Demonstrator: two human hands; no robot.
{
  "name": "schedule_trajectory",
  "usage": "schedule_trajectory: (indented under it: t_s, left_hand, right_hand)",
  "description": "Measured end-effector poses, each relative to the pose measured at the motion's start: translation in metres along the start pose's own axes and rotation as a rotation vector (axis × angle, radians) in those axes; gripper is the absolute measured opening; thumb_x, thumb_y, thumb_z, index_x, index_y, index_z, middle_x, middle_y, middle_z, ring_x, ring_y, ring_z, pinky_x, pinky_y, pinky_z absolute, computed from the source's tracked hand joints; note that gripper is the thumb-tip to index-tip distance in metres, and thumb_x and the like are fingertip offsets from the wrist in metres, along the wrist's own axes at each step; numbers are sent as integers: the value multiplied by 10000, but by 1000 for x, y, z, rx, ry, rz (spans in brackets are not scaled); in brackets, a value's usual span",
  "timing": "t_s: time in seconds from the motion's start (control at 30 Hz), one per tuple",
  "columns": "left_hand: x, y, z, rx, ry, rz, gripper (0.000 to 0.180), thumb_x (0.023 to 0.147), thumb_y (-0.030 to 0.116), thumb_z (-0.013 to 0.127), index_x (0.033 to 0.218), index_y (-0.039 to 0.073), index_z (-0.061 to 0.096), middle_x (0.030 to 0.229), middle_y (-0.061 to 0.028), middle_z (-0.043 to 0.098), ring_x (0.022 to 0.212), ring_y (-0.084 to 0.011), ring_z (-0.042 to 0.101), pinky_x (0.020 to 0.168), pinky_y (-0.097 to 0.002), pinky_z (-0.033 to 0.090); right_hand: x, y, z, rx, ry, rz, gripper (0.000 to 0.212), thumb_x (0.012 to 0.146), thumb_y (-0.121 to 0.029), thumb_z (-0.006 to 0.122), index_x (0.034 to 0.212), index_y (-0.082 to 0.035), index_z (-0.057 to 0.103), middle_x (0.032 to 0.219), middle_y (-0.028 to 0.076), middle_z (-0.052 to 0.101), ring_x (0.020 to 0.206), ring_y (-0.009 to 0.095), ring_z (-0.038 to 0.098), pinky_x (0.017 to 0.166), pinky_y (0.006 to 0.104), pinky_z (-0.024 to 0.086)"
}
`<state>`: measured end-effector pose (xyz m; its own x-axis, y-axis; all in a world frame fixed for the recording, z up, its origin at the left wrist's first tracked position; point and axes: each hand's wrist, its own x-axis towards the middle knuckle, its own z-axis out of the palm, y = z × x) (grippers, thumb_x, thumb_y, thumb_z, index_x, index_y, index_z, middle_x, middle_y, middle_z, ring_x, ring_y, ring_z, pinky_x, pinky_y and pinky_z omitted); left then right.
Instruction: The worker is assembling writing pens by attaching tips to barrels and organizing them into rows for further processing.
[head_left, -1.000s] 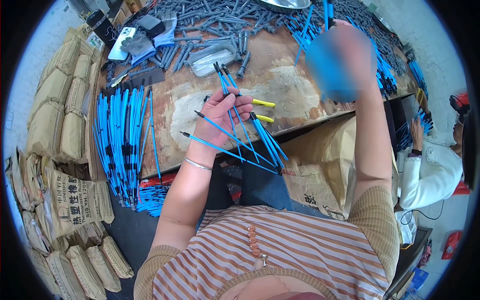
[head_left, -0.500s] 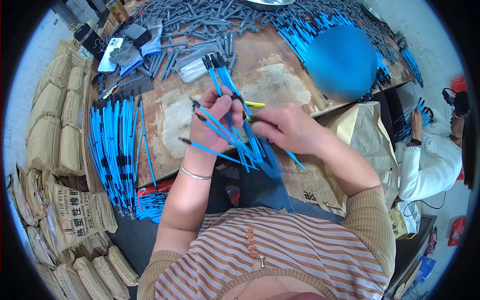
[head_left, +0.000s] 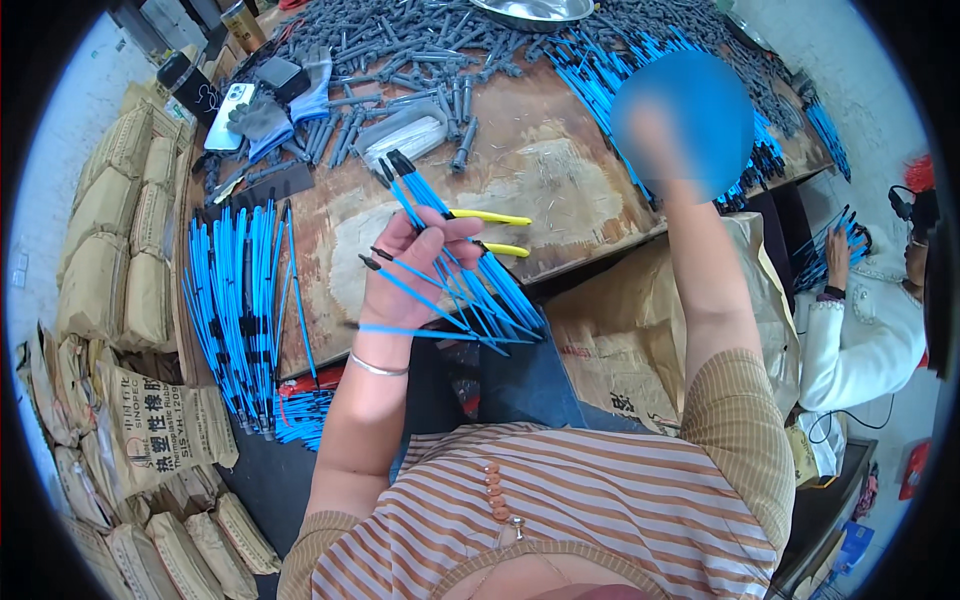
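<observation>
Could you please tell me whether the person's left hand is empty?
No, the left hand is holding several blue rods with black ends.

Dark printed lettering [head_left: 150, 437] — on brown paper sacks [head_left: 209, 412].

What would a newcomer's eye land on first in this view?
Probably the bright blue rods with black ends, fanned out in the person's left hand at the centre, then the larger blue bundle at the table's left edge. The yellow handles stand out just right of that hand, and a heap of grey plugs spreads across the far side.
</observation>
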<state>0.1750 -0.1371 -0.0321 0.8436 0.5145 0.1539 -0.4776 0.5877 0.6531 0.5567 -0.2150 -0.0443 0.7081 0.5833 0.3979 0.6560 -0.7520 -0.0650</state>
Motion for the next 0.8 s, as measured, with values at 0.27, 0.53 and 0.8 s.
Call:
schedule_trajectory:
  t_s: [0.27, 0.53, 0.8]
  left_hand:
    - [-14, 6, -21, -283, -440, -90, 165, 870, 38, 549, 1029, -1, 564, 956, -254, 651, 581, -197, 585, 530, -273, 481]
    - [3, 0, -32, -143, -102, -3, 202, 879, 47, 547, 1077, 20, 569, 972, -229, 654, 635, -216, 615, 565, -300, 503]
    - [7, 7, -44, -308, -94, -78, 191, 887, 56, 547, 1075, 28, 571, 956, -207, 657, 731, -245, 648, 653, -319, 534]
  right_hand:
    - [6, 0, -10, 152, 73, 35, 289, 818, -268, 571, 981, -32, 609, 1061, 230, 570, 1042, 429, 493, 842, 539, 421]
    - [6, -12, -24, -111, -261, 54, 299, 789, -195, 625, 1054, -57, 611, 978, 164, 632, 874, 337, 588, 743, 419, 491]
    - [-49, -44, -127, 903, -98, -132, 251, 793, -180, 667, 1006, -47, 681, 732, 48, 641, 600, 135, 531, 621, 251, 469]
